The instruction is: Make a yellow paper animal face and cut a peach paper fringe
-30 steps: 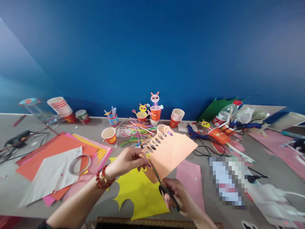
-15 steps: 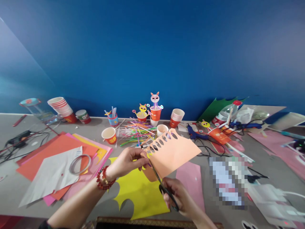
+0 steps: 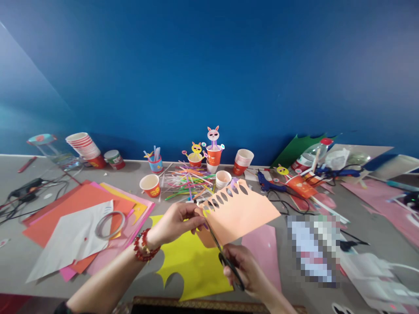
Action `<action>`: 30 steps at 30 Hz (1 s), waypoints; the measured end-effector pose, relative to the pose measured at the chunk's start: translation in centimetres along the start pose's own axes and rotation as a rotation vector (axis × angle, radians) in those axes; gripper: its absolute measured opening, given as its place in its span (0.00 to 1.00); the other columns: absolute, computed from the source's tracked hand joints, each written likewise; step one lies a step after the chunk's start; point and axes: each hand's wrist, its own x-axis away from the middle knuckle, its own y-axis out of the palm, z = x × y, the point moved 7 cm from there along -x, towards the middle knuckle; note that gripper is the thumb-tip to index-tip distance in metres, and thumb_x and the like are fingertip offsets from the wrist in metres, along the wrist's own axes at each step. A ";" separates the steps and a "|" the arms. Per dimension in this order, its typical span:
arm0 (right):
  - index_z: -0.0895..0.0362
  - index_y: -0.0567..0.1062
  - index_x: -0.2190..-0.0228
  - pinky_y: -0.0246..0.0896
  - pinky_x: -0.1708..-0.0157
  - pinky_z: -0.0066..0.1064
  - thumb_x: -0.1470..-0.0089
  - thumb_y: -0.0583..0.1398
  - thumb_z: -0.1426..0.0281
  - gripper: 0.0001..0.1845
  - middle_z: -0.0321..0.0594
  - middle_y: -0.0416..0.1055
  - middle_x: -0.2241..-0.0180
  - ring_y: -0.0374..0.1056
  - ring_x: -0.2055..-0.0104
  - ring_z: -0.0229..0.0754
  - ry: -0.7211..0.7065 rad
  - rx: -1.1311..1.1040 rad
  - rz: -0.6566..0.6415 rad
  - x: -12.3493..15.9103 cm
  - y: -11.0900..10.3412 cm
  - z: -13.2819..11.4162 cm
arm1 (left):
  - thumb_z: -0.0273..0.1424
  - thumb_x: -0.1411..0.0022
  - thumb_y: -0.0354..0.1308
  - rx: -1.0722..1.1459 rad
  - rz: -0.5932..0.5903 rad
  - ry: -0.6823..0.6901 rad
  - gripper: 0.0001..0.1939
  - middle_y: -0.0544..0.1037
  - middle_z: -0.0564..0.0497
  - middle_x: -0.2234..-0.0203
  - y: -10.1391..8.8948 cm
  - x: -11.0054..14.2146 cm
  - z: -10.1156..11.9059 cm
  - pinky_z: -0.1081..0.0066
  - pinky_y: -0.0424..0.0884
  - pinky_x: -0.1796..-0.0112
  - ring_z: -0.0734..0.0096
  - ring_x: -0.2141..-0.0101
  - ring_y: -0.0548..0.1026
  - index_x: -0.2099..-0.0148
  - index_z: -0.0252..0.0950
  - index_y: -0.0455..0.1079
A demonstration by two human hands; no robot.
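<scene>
My left hand [image 3: 185, 221], with red bead bracelets at the wrist, pinches the left end of a peach paper sheet [image 3: 244, 213]. Leaf-shaped holes run along that sheet's upper edge. A small yellow bit [image 3: 206, 213] shows by my left fingertips; whether it is held cannot be made out. Dark-handled scissors [image 3: 214, 237] are gripped in my right hand [image 3: 244, 266], their blades pointing up-left to the paper at my left fingers. Beneath both hands lies a yellow sheet [image 3: 199, 274] with scalloped cut-outs on its left side.
Behind the hands is a pile of colourful sticks [image 3: 186, 181], near paper cups [image 3: 150, 186] and a cup with a bunny face [image 3: 213, 157]. Stacked coloured paper [image 3: 78, 205] and a tape roll [image 3: 110, 225] lie left. At right are a blue glue gun [image 3: 266, 181] and cables.
The peach sheet has tilted slightly, its right corner moving right and down. Both hands stay nearly in place, with the scissors at the same spot by the left fingers.
</scene>
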 end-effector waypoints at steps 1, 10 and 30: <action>0.53 0.58 0.81 0.48 0.85 0.23 0.60 0.63 0.39 0.33 0.28 0.57 0.86 0.56 0.85 0.31 -0.006 0.006 0.003 0.0 0.0 0.1 | 0.40 0.38 0.61 -0.008 0.003 -0.001 0.16 0.79 0.48 0.74 0.0 0.0 0.0 0.78 0.67 0.74 0.77 0.76 0.71 0.66 0.30 0.75; 0.53 0.56 0.82 0.46 0.85 0.23 0.64 0.61 0.35 0.36 0.28 0.56 0.86 0.55 0.86 0.31 -0.010 0.040 0.017 -0.1 0.1 -0.1 | 0.41 0.38 0.61 -0.008 0.019 -0.013 0.16 0.78 0.49 0.75 0.1 0.1 0.3 0.77 0.68 0.74 0.75 0.75 0.73 0.66 0.30 0.75; 0.53 0.56 0.80 0.50 0.85 0.24 0.60 0.60 0.36 0.35 0.27 0.51 0.84 0.50 0.84 0.30 -0.068 0.041 0.072 -0.4 0.5 0.5 | 0.35 0.34 0.55 -0.179 0.256 0.143 0.10 0.76 0.50 0.70 0.9 2.0 0.4 0.75 0.67 0.66 0.71 0.69 0.72 0.64 0.34 0.72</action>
